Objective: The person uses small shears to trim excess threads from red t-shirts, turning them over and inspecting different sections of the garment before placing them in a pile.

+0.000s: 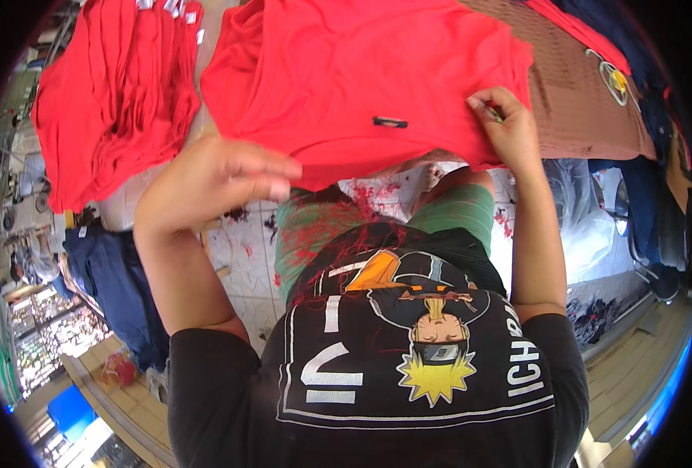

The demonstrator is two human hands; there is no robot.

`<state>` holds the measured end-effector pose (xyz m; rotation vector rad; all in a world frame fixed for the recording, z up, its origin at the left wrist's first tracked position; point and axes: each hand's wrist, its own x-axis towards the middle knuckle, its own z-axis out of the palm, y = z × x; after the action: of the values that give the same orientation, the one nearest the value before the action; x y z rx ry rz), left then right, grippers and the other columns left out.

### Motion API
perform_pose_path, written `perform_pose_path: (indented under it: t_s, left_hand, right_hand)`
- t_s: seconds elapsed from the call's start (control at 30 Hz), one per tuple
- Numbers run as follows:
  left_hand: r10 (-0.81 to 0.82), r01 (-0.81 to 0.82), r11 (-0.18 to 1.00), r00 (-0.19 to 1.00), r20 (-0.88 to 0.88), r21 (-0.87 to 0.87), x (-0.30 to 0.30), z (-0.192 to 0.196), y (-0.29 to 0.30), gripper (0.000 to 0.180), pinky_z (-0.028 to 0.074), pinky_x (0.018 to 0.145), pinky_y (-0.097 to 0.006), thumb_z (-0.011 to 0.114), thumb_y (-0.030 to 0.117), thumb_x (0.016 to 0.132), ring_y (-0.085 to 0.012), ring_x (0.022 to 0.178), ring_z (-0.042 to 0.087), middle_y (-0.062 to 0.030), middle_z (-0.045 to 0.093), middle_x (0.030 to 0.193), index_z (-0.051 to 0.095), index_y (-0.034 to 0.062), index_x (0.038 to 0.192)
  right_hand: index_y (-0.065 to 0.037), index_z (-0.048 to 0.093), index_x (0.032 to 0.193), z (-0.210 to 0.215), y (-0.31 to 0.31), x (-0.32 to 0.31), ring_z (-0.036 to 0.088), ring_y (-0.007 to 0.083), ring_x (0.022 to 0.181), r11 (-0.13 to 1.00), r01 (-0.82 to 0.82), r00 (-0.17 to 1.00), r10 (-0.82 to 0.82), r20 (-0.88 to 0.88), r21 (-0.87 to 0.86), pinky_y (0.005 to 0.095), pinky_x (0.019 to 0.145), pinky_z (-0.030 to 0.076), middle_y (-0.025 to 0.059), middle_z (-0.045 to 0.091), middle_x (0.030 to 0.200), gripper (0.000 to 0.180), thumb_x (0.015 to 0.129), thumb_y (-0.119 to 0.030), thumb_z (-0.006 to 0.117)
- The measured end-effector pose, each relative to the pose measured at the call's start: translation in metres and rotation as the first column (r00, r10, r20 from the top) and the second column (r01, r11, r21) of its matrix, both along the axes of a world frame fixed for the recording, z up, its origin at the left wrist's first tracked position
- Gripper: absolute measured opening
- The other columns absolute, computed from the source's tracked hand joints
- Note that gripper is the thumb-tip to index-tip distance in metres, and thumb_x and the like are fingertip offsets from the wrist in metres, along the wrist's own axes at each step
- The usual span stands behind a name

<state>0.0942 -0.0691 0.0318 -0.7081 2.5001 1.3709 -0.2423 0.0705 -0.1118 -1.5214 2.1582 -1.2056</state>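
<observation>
A red sleeveless garment (346, 70) is spread over the table in front of me, its near edge hanging above my lap. On it, close to that edge, is a small black label (390, 122). My left hand (233, 171), slightly blurred, hovers by the garment's near left edge with fingers stretched out and nothing in them. At the garment's right side, my right hand (511, 129) has its fingers curled around a small dark and yellow-green tool (495, 114). The fingers hide most of that tool, so its kind cannot be made out.
A stack of red garments (120, 93) with white tags lies at the left. Brown cloth (587, 117) covers the table's right part, where a looped cord (615, 82) lies. Red thread scraps (369, 191) litter my lap and the tiled floor. Dark blue cloth (116, 281) hangs at the left.
</observation>
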Motion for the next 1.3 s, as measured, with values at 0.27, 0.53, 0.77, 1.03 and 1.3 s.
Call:
perform_pose_path:
  t_s: [0.27, 0.53, 0.77, 1.03, 1.3]
  left_hand:
    - [0.211, -0.458, 0.667, 0.872, -0.441, -0.587, -0.034, -0.127, 0.014, 0.030, 0.045, 0.091, -0.034, 0.076, 0.019, 0.075, -0.0224, 0.100, 0.059, -0.0061, 0.063, 0.105, 0.069, 0.0080, 0.102]
    - [0.229, -0.441, 0.580, 0.895, -0.382, -0.685, -0.037, -0.134, 0.012, 0.024, 0.044, 0.087, -0.036, 0.073, 0.022, 0.077, -0.0239, 0.100, 0.058, -0.0039, 0.063, 0.106, 0.070, 0.0094, 0.097]
    - [0.134, -0.496, 0.670, 0.813, -0.567, -0.553, -0.073, -0.124, 0.031, 0.016, 0.046, 0.080, -0.034, 0.067, 0.019, 0.084, -0.0237, 0.091, 0.061, -0.0086, 0.066, 0.093, 0.067, 0.0052, 0.091]
    - [0.340, -0.494, 0.835, 0.810, -0.478, -0.243, -0.084, -0.132, 0.019, 0.023, 0.048, 0.078, -0.039, 0.066, 0.023, 0.084, -0.0301, 0.086, 0.062, -0.0143, 0.065, 0.088, 0.067, 0.0029, 0.095]
    - [0.547, -0.641, 0.630, 0.767, -0.335, -0.439, 0.009, -0.125, -0.036, 0.046, 0.046, 0.087, -0.034, 0.073, 0.028, 0.079, -0.0309, 0.093, 0.062, -0.0148, 0.065, 0.103, 0.060, -0.0007, 0.112]
  right_hand:
    - [-0.004, 0.066, 0.091, 0.004, -0.004, 0.007, 0.059, 0.0134, 0.072, 0.998, 0.030, 0.999, -0.031, 0.015, 0.064, 0.0262, 0.068, 0.046, 0.0048, 0.065, 0.082, 0.015, 0.084, -0.017, 0.068]
    - [-0.006, 0.067, 0.094, 0.002, -0.004, 0.003, 0.062, 0.0187, 0.076, 0.995, 0.059, 0.998, -0.060, 0.006, 0.084, 0.0300, 0.071, 0.048, 0.0078, 0.066, 0.086, 0.019, 0.083, -0.022, 0.070]
    - [-0.007, 0.067, 0.096, 0.011, -0.005, 0.009, 0.063, 0.0182, 0.079, 0.981, 0.104, 0.994, -0.110, 0.027, 0.166, 0.0300, 0.073, 0.049, 0.0074, 0.069, 0.086, 0.022, 0.083, -0.024, 0.070]
    - [-0.006, 0.067, 0.095, 0.004, -0.005, 0.000, 0.059, 0.0147, 0.073, 0.999, 0.050, 0.999, -0.051, 0.018, 0.020, 0.0278, 0.068, 0.047, 0.0062, 0.066, 0.080, 0.025, 0.082, -0.027, 0.072]
    - [-0.006, 0.066, 0.084, 0.024, 0.039, -0.022, 0.065, 0.0337, 0.073, 0.927, 0.294, 0.948, -0.251, -0.197, 0.234, 0.0421, 0.066, 0.049, 0.0181, 0.065, 0.075, 0.032, 0.073, -0.034, 0.076]
